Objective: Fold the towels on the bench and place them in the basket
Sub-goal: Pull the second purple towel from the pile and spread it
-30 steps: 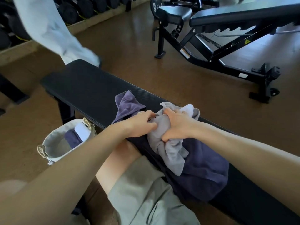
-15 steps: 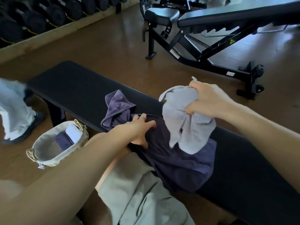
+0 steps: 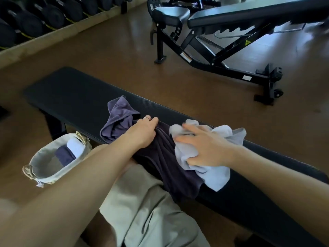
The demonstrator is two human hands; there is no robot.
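Observation:
Crumpled towels lie on the black flat bench. My left hand grips a bunched fold of the dark purple towel, which hangs over the bench's near edge onto my lap. My right hand, blurred, rests with spread fingers on the light grey towel, which lies on the bench over the dark one. A lighter purple towel sits crumpled just left of my left hand. The fabric-lined basket stands on the floor to the left, holding a folded dark towel and a white one.
My legs in light green shorts are against the bench's near side. An adjustable weight bench stands on the brown floor beyond. A rack of dumbbells lines the far left wall.
My right hand lowered the grey towel from the air onto the bench at the right. My left hand stayed on the dark towel and bunched it. The other person left the view.

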